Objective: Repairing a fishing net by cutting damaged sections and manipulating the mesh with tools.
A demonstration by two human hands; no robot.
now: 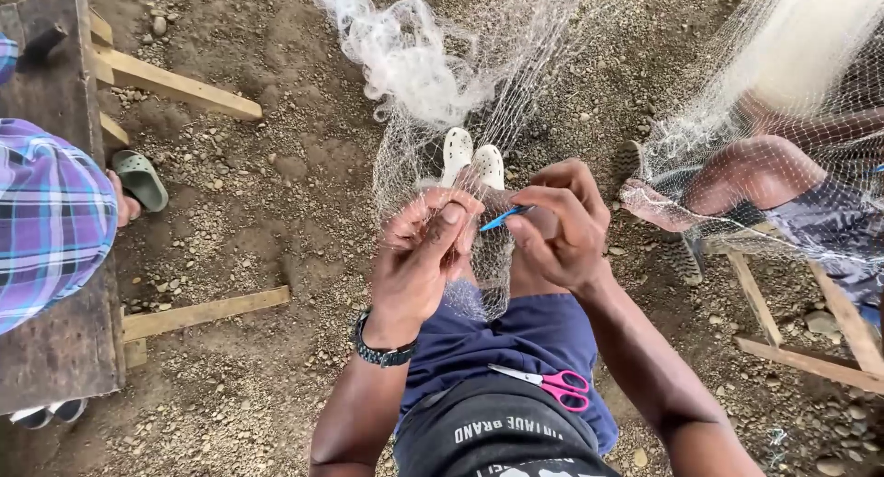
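Observation:
A fine white fishing net (pixel 433 72) hangs down in front of me and bunches over my knees. My left hand (pixel 419 256), with a dark watch on its wrist, pinches a fold of the mesh between thumb and fingers. My right hand (pixel 557 228) grips a thin blue netting needle (pixel 505 217) whose tip points at the pinched mesh. Pink-handled scissors (pixel 552 383) lie on my lap on dark blue shorts. My feet in white clogs (pixel 471 155) show through the net.
A person in a purple plaid shirt (pixel 46 219) sits on a dark wooden bench (pixel 55 348) at left, a green clog (pixel 140 179) beside them. At right another person's knee (pixel 764 168) lies under more net, on a wooden bench frame (pixel 810 362). Gravel ground all around.

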